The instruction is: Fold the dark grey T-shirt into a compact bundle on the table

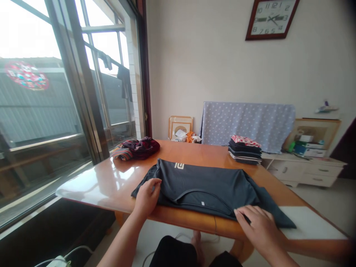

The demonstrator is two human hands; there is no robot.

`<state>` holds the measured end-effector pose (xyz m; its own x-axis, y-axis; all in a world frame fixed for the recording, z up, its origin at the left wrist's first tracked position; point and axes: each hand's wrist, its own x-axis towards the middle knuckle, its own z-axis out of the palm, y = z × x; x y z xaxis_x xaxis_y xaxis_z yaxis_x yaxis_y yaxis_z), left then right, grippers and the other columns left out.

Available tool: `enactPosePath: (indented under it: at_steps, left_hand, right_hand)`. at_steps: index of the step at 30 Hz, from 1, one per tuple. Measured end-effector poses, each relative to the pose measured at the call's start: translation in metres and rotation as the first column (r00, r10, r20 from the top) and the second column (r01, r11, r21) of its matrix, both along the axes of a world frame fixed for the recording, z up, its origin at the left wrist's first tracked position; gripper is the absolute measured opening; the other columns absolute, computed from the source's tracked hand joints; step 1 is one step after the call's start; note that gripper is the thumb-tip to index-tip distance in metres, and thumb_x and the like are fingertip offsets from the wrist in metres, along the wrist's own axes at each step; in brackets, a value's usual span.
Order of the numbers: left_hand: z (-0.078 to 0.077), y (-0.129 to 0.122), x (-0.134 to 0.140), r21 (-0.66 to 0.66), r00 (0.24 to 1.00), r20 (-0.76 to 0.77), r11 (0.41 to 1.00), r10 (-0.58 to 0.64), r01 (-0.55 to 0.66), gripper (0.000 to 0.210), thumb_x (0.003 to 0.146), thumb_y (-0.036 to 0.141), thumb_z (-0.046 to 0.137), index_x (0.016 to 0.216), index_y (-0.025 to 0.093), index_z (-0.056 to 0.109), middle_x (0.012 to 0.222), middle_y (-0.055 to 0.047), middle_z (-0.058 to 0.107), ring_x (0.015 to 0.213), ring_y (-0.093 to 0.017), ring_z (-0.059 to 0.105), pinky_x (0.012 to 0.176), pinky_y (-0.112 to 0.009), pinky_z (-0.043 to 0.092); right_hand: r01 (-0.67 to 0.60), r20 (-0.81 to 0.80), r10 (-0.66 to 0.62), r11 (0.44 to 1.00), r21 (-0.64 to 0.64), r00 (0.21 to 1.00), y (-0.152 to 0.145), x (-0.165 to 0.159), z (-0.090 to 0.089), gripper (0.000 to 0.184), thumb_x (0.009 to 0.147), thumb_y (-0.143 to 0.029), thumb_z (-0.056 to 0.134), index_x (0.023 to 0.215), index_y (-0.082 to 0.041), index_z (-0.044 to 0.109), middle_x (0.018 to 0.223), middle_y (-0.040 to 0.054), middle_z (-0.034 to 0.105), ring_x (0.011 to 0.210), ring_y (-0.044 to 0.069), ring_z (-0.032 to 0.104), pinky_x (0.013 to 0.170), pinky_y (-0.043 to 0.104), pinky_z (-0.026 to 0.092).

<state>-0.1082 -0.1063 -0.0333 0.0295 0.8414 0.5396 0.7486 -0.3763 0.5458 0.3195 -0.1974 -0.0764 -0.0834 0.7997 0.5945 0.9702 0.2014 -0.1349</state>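
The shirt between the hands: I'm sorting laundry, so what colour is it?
The shirt is dark bluish grey; the head view shows it best.

A person's left hand [148, 195] and right hand [259, 225] pinch a dark T-shirt [200, 181] spread along the near edge of a glossy wooden table [183, 148]. Rumpled clothes [137, 148] lie by the far left corner; a folded stack [244, 151] stands near the far right corner.
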Motion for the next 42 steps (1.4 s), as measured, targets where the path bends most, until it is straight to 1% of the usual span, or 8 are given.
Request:
enactPosePath:
  at_steps: [3, 6, 16, 26, 29, 33, 39, 42]
  left_hand:
    - [0.001, 0.017, -0.018, -0.084, 0.974, -0.074, 0.972, 0.213, -0.219, 0.029, 0.092, 0.031, 0.046, 0.111, 0.022, 0.066, 0.112, -0.01, 0.073, 0.107, -0.027, 0.065, 0.09, -0.04, 0.048]
    - [0.005, 0.028, -0.025, -0.164, 0.912, -0.281, 0.921, 0.3, -0.353, 0.032, 0.083, 0.029, 0.054, 0.112, 0.024, 0.067, 0.117, -0.012, 0.071, 0.113, -0.034, 0.061, 0.092, -0.047, 0.045]
    - [0.02, 0.05, -0.015, -0.146, 0.866, -0.407, 0.915, 0.292, -0.377, 0.03, 0.09, 0.029, 0.045, 0.1, 0.028, 0.073, 0.112, -0.011, 0.07, 0.11, -0.034, 0.058, 0.091, -0.047, 0.039]
    - [0.02, 0.045, -0.039, -0.054, 0.761, -0.537, 0.886, 0.363, -0.461, 0.023, 0.09, 0.023, 0.045, 0.097, 0.021, 0.067, 0.111, -0.014, 0.067, 0.11, -0.033, 0.055, 0.091, -0.047, 0.034]
    - [0.023, 0.044, -0.025, 0.004, 0.789, -0.514, 0.92, 0.338, -0.391, 0.027, 0.093, 0.027, 0.043, 0.107, 0.024, 0.066, 0.116, -0.011, 0.066, 0.113, -0.03, 0.054, 0.094, -0.043, 0.034]
    - [0.022, 0.041, -0.009, -0.061, 0.82, -0.552, 0.974, 0.148, -0.217, 0.026, 0.091, 0.028, 0.045, 0.104, 0.029, 0.068, 0.114, -0.007, 0.067, 0.114, -0.026, 0.055, 0.096, -0.041, 0.033]
    - [0.022, 0.039, -0.016, -0.14, 0.806, -0.568, 0.945, 0.169, -0.297, 0.019, 0.078, 0.018, 0.052, 0.089, 0.023, 0.067, 0.106, -0.01, 0.069, 0.106, -0.031, 0.058, 0.093, -0.047, 0.034]
    - [0.028, 0.031, -0.013, -0.131, 0.86, -0.509, 0.983, 0.042, -0.125, 0.02, 0.079, 0.019, 0.054, 0.093, 0.025, 0.067, 0.107, -0.007, 0.068, 0.107, -0.028, 0.057, 0.093, -0.042, 0.036]
  right_hand:
    - [0.011, 0.003, -0.011, 0.999, 0.04, 1.0, 0.005, 0.002, -0.004, 0.027, 0.093, -0.046, 0.052, 0.085, -0.03, 0.072, 0.087, 0.003, 0.075, 0.082, 0.023, 0.067, 0.081, 0.038, 0.041]
    - [0.021, -0.009, -0.021, 0.998, 0.066, 1.0, 0.008, 0.001, -0.007, 0.027, 0.093, -0.046, 0.051, 0.087, -0.03, 0.072, 0.09, 0.0039, 0.076, 0.084, 0.025, 0.067, 0.082, 0.039, 0.042]
    - [0.017, 0.006, -0.017, 0.999, 0.043, 1.0, 0.009, 0.001, -0.017, 0.025, 0.094, -0.045, 0.05, 0.09, -0.031, 0.071, 0.093, 0.0035, 0.076, 0.085, 0.024, 0.068, 0.081, 0.039, 0.043]
    - [0.056, -0.001, -0.056, 0.998, 0.01, 0.998, -0.002, -0.013, -0.001, 0.024, 0.096, -0.039, 0.048, 0.092, -0.029, 0.07, 0.093, 0.0028, 0.074, 0.086, 0.023, 0.066, 0.084, 0.037, 0.041]
    - [0.06, 0.003, -0.06, 0.998, 0.005, 0.998, -0.004, -0.017, 0.003, 0.024, 0.096, -0.038, 0.048, 0.091, -0.028, 0.07, 0.092, 0.003, 0.074, 0.085, 0.023, 0.065, 0.085, 0.037, 0.041]
    - [0.068, -0.002, -0.068, 0.998, -0.014, 0.998, -0.006, -0.018, 0.005, 0.023, 0.096, -0.037, 0.049, 0.092, -0.028, 0.07, 0.093, 0.0029, 0.074, 0.086, 0.023, 0.065, 0.085, 0.037, 0.04]
    - [0.084, -0.01, -0.084, 0.996, -0.043, 0.996, -0.002, -0.013, -0.002, 0.024, 0.095, -0.038, 0.048, 0.093, -0.029, 0.07, 0.096, 0.0022, 0.073, 0.089, 0.023, 0.064, 0.086, 0.038, 0.039]
    - [0.089, -0.025, -0.09, 0.995, -0.037, 0.996, 0.003, -0.009, -0.008, 0.025, 0.093, -0.04, 0.049, 0.091, -0.029, 0.071, 0.095, 0.0026, 0.073, 0.088, 0.023, 0.064, 0.084, 0.037, 0.039]
